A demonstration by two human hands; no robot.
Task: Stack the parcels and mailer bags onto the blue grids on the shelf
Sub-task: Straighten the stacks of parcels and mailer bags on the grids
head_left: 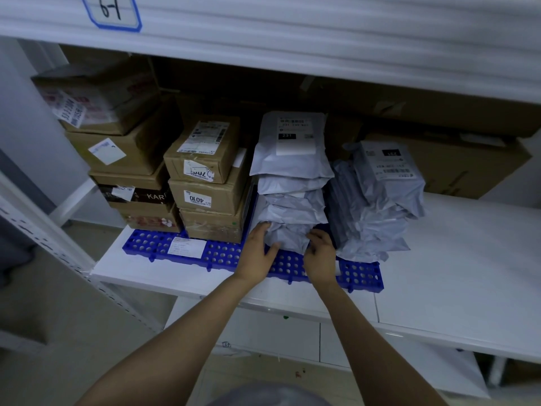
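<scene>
While the bottom grey mailer bag (289,237) sits at frame centre under its stack on the blue grid (363,276), the left hand (259,253) and right hand (320,253) clasp its two sides. Cardboard parcels (205,177) stand left.

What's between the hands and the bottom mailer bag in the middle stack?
Nothing visible. The left hand and right hand already touch the bottom mailer bag, which lies on the blue grid under the other bags.
</scene>
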